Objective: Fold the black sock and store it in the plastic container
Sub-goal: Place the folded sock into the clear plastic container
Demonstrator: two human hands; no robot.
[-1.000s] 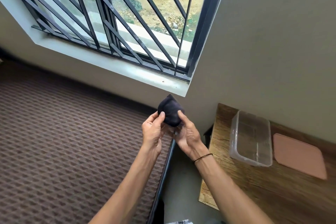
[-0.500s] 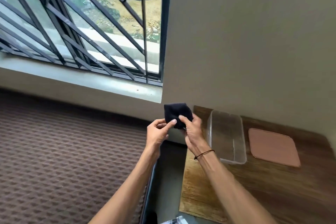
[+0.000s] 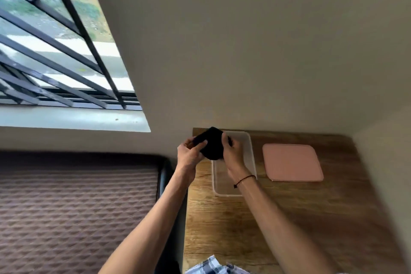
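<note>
My hands [image 3: 191,153] hold the sock [image 3: 212,145] over the open plastic container [image 3: 250,155], nothing blocking its mouth. The pink lid [image 3: 292,162] lies apart on the right; the wall [image 3: 244,51] stands close behind.

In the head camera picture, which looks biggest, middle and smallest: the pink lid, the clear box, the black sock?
1. Clear box, though hands hide part of it.
2. Pink lid, close behind.
3. Black sock, smallest, bunched up.
</note>
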